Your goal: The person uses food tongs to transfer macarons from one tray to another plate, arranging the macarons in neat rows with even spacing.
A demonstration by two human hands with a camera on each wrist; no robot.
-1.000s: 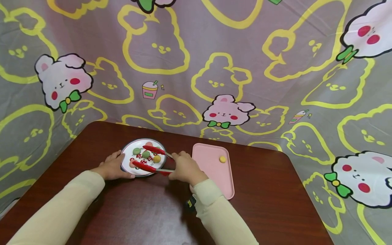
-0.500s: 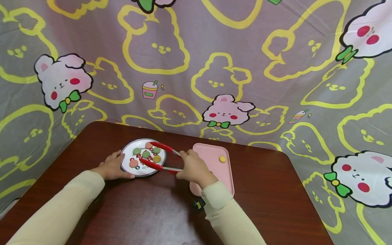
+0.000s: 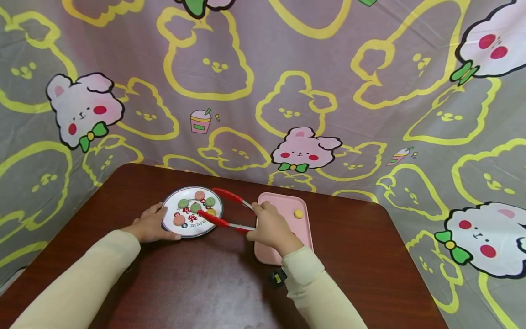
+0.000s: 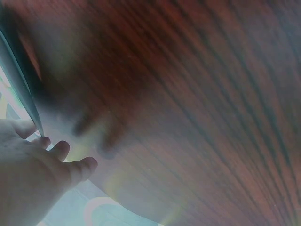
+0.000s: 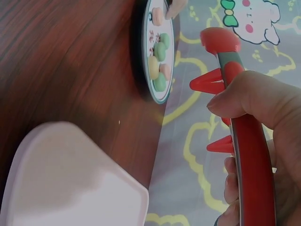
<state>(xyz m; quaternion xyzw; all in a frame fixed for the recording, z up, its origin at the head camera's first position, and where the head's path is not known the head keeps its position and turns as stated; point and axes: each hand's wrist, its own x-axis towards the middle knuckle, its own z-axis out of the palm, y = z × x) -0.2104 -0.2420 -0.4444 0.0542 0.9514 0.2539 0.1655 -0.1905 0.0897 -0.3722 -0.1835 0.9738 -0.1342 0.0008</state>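
My left hand (image 3: 154,224) holds the left rim of a white plate (image 3: 172,211) with a dark blue edge and red lettering. Several macarons lie on it: pink (image 3: 179,220), green (image 3: 182,204) and a yellow macaron (image 3: 211,212) partly covered by the tongs. Red food tongs (image 3: 219,222) with metal sides are gripped in my right hand (image 3: 272,228). Their arms are spread, tips over the plate's right side, with nothing clamped between them. In the right wrist view my thumb lies on the tongs (image 5: 254,169), whose red teeth show.
To the right of the plate lies a pink tray (image 3: 283,205) bearing a yellow macaron (image 3: 298,214); my right hand hides part of it. Everything sits on a dark brown wooden table (image 3: 181,283). A cartoon-printed curtain (image 3: 238,109) hangs behind.
The tongs have drawn back to the right, from over the middle of the plate to its right edge, arms spread throughout. The left hand and plate have stayed still.
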